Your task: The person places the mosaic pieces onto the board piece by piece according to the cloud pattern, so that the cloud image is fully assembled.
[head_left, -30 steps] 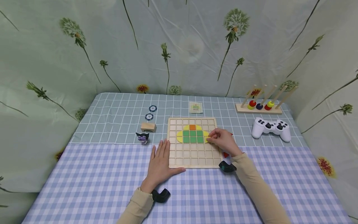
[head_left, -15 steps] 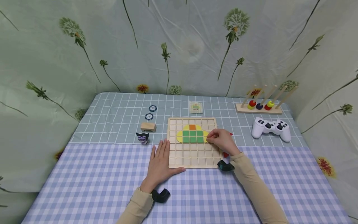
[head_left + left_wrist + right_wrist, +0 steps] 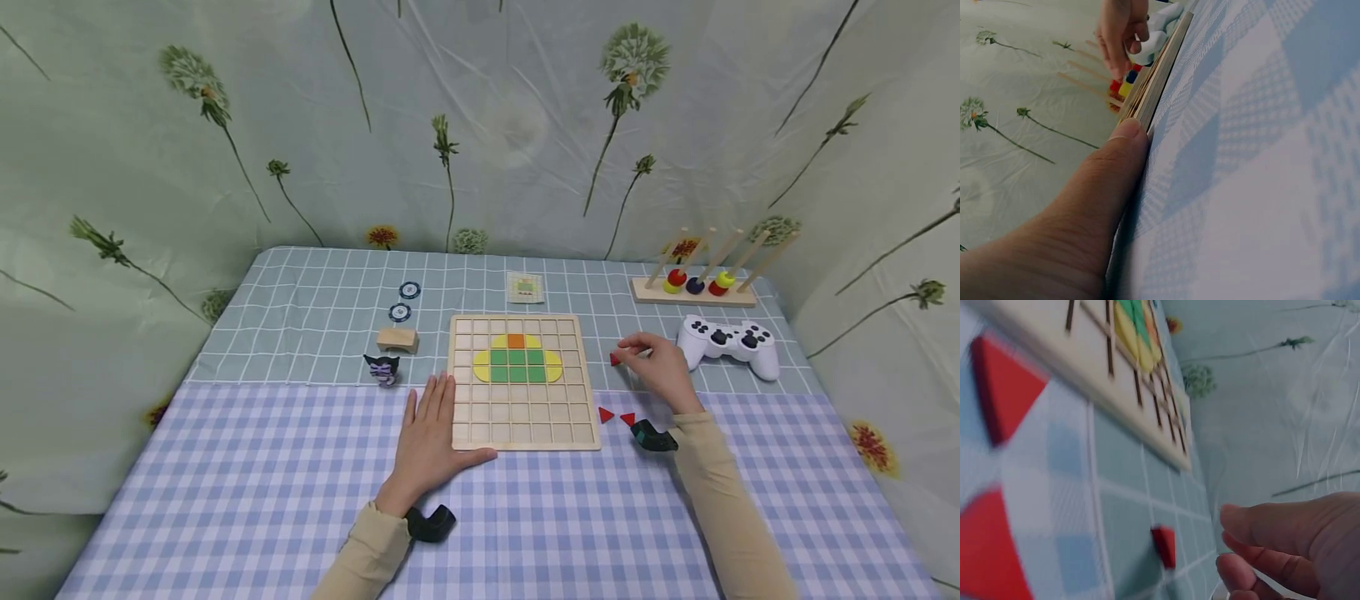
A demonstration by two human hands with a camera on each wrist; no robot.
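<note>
The wooden grid board (image 3: 482,414) carries green squares, one orange square and yellow curved pieces (image 3: 553,367) set in its cells. Spread flat, my left hand (image 3: 427,446) rests along the board's left side, its thumb (image 3: 1119,144) against the near edge. My right hand (image 3: 663,375) is off the board's right side, close above a small red triangle (image 3: 614,359). In the right wrist view its thumb and fingers are loosely bent and hold nothing, with that red piece (image 3: 1165,545) standing apart from them. Two more red triangles (image 3: 606,415) lie near the board's lower right.
A white game controller (image 3: 727,343) lies just right of my right hand. Behind it stands a peg stacker (image 3: 693,293) with coloured beads. A pattern card (image 3: 525,287) lies beyond the board. Left are two poker chips (image 3: 401,313), a wooden arch block (image 3: 397,340) and a small figurine (image 3: 383,370).
My right hand has left the yellow piece at the board's right and moved right, over to the red triangle. The yellow piece stays in the grid. My left hand has not moved.
</note>
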